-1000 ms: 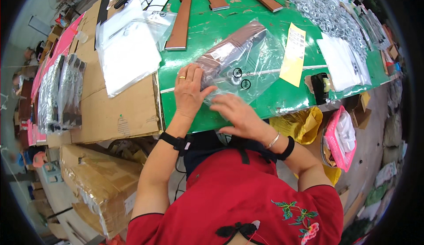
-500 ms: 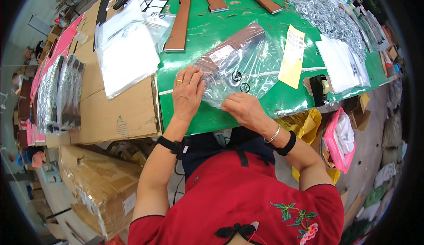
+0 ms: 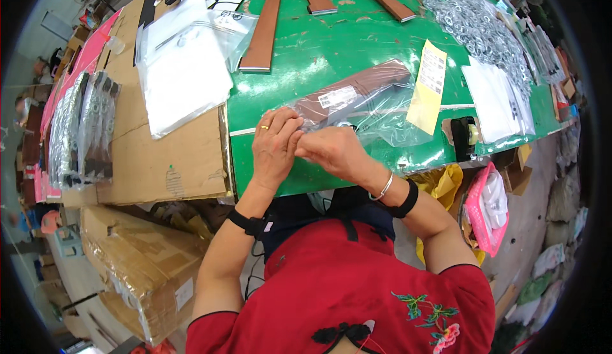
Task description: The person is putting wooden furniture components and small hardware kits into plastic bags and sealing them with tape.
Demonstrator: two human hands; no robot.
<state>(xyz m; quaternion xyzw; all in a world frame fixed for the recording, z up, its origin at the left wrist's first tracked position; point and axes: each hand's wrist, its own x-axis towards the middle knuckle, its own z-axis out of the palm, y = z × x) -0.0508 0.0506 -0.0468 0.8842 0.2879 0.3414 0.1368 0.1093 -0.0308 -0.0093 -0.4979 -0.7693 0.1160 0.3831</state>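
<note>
Clear bag [image 3: 386, 115], now folded narrower around its brown strip [image 3: 368, 81], sees the right hand [image 3: 338, 153] arrive beside the left hand [image 3: 274, 150], fingertips hidden, both grips impossible to tell.

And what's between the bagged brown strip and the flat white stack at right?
A yellow rectangular paper slip, then green tabletop, in the head view.

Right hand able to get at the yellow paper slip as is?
Probably yes: the yellow paper slip lies to the right on the green table, its upper part uncovered. The clear bag reaches its lower left edge, though, and the right hand looks busy by the bag's other end.
</note>
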